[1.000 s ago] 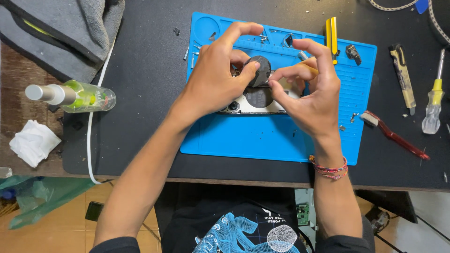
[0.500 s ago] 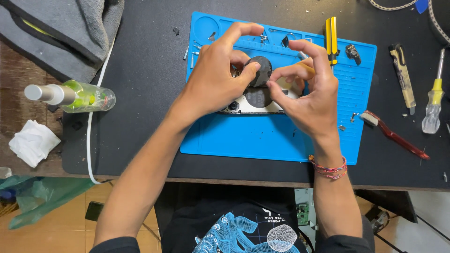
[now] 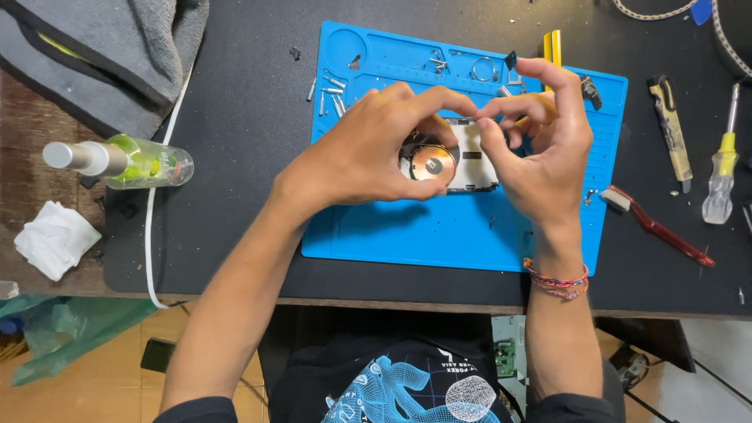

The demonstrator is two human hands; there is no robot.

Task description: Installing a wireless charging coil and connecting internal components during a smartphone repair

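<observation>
A black surface (image 3: 235, 117) carries a blue work mat (image 3: 439, 227). At the mat's middle lies an opened device (image 3: 462, 157) with a copper coil (image 3: 433, 163). The left hand (image 3: 368, 149) and right hand (image 3: 540, 149) pinch its far edge, grips closed on it.

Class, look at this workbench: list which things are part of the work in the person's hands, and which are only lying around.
In hand:
left hand
right hand
opened device with copper coil
blue work mat

Lying about:
spray bottle
white tissue
grey cloth
red-handled brush
yellow-handled screwdriver
loose screws
</observation>
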